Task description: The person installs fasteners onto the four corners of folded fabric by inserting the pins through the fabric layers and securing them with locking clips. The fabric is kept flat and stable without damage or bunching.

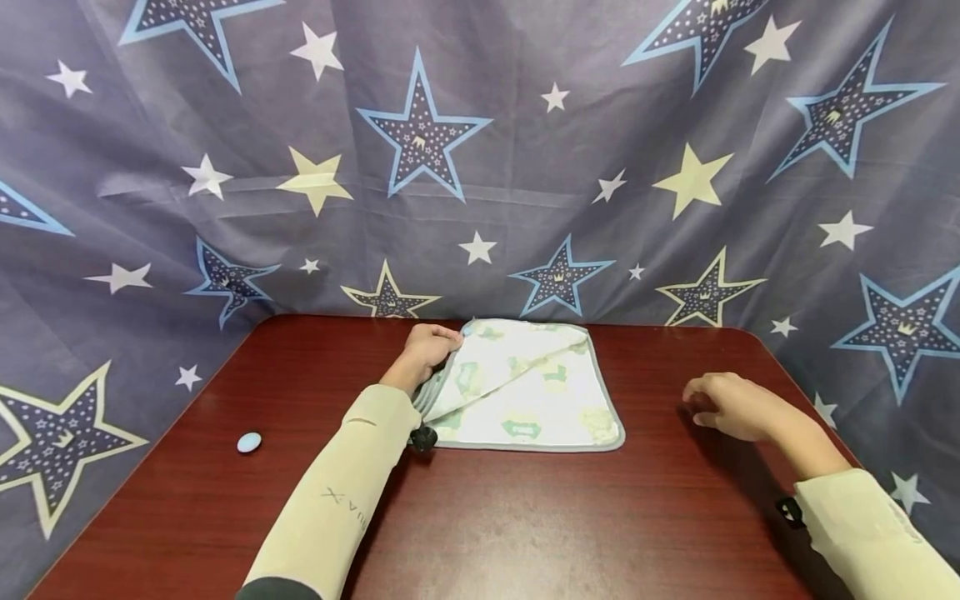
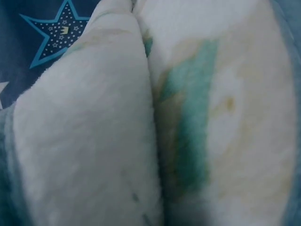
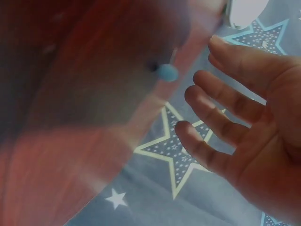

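A folded fleece towel (image 1: 547,400), white with green and beige print and grey-blue edging, lies near the table's far side. One layer crosses it diagonally. My left hand (image 1: 431,343) pinches the towel at its far left corner. In the left wrist view the plush towel (image 2: 89,132) fills nearly everything, two layers meeting in a crease, and that hand's fingers are out of sight. Over the right side of the table, apart from the towel, is my right hand (image 1: 738,407). Its fingers (image 3: 207,146) are loosely bent with nothing between them.
A small pale blue disc (image 1: 249,442) lies on the left part of the dark red wooden table (image 1: 570,517). Behind the table and along both sides hangs a grey curtain (image 1: 510,167) printed with stars.
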Demonstrator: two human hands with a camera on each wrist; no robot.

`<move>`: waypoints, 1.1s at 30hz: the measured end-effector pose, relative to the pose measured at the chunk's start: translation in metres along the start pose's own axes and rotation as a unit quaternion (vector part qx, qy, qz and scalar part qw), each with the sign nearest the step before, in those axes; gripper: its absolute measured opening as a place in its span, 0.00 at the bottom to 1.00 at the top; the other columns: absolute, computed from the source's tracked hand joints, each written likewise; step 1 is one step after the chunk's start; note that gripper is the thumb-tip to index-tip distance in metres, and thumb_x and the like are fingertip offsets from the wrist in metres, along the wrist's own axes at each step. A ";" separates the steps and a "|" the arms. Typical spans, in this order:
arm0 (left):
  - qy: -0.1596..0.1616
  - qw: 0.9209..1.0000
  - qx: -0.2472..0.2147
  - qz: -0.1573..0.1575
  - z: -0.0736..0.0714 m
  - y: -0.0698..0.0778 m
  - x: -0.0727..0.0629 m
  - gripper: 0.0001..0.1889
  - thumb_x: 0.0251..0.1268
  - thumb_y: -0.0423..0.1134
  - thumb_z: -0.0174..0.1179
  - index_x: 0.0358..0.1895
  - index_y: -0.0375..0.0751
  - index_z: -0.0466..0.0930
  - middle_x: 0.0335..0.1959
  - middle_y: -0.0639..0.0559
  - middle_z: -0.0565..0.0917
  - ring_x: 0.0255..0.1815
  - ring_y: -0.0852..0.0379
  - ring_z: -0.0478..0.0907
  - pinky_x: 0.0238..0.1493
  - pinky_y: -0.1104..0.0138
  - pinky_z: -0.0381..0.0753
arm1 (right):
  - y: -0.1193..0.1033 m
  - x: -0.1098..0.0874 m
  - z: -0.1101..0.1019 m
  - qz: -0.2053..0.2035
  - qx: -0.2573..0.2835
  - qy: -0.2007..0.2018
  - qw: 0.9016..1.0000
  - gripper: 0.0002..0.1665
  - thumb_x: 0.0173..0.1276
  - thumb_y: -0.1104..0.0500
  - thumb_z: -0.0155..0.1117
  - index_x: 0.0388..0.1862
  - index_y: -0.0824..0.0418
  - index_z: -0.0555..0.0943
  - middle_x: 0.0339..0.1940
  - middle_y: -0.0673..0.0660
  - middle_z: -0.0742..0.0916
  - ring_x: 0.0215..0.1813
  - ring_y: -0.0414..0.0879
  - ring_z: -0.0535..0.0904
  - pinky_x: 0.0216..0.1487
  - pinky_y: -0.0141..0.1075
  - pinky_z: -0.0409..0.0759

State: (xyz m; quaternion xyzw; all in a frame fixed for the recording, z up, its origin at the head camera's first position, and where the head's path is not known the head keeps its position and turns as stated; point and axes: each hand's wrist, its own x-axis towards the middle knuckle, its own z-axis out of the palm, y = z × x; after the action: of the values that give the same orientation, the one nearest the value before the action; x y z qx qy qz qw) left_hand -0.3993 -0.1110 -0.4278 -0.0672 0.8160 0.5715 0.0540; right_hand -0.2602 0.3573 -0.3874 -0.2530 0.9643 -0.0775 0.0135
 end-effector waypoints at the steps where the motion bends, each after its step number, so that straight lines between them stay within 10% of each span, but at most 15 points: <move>1: 0.002 1.000 0.001 0.001 0.000 0.000 0.000 0.06 0.69 0.40 0.67 0.41 0.40 0.86 0.55 0.44 0.81 0.50 0.46 0.77 0.54 0.55 0.77 | 0.001 -0.002 0.001 0.002 -0.004 -0.001 1.000 0.12 0.61 0.63 0.75 0.43 0.57 0.84 0.35 0.47 0.83 0.39 0.45 0.79 0.40 0.45 0.77; 17: 0.008 1.000 -0.018 0.007 0.003 -0.005 -0.001 0.06 0.68 0.38 0.68 0.40 0.40 0.85 0.52 0.45 0.82 0.43 0.50 0.76 0.44 0.62 0.75 | 0.016 -0.022 0.012 -0.005 -0.006 -0.026 1.000 0.19 0.54 0.72 0.75 0.38 0.52 0.84 0.37 0.46 0.84 0.40 0.44 0.80 0.38 0.43 0.80; 33: 0.000 1.000 -0.013 0.012 0.002 -0.005 -0.002 0.05 0.69 0.38 0.67 0.41 0.40 0.83 0.49 0.45 0.81 0.41 0.51 0.74 0.40 0.63 0.74 | 0.009 -0.021 0.016 -0.028 -0.041 0.056 0.997 0.17 0.61 0.72 0.66 0.36 0.49 0.78 0.34 0.44 0.78 0.33 0.37 0.74 0.31 0.36 0.74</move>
State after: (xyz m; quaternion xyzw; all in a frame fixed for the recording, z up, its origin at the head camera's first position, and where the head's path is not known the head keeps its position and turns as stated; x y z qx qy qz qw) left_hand -0.3968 -0.1109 -0.4327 -0.0576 0.8094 0.5826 0.0462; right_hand -0.2452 0.3727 -0.4053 -0.2753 0.9585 -0.0522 -0.0530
